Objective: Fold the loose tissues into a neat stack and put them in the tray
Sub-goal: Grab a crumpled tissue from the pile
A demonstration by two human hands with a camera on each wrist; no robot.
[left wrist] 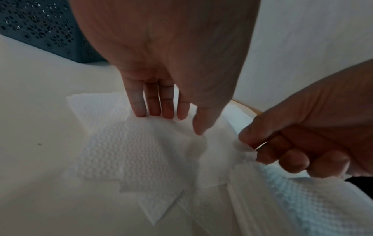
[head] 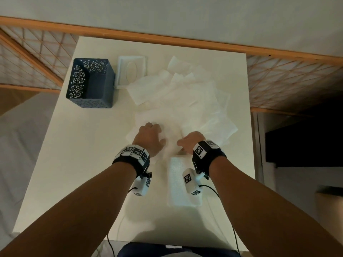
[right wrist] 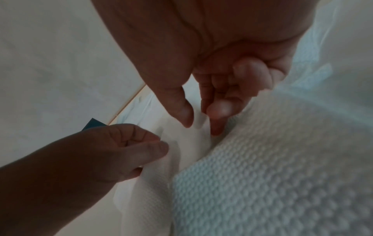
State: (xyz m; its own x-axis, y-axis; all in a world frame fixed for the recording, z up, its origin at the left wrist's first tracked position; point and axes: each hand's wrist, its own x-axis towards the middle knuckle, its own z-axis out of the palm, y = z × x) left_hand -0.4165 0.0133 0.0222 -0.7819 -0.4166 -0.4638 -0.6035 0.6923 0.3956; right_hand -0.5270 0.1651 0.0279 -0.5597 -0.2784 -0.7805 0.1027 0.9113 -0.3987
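Note:
Several loose white tissues (head: 185,95) lie spread over the middle and right of the white table (head: 89,164). One embossed tissue (head: 171,132) (left wrist: 141,151) lies in front of them. My left hand (head: 151,134) (left wrist: 175,121) grips its left part with curled fingers and thumb. My right hand (head: 187,141) (right wrist: 198,124) pinches its right edge between thumb and forefinger. A folded stack of tissues (head: 178,182) (right wrist: 272,175) lies just below my right wrist. The dark blue perforated basket (head: 89,84) stands empty at the back left.
A white lid-like tray with an oval opening (head: 131,71) lies beside the basket, partly under a tissue. A wooden-framed lattice (head: 289,80) runs behind and beside the table. Cables from the wrist cameras trail over the table's front edge (head: 118,236).

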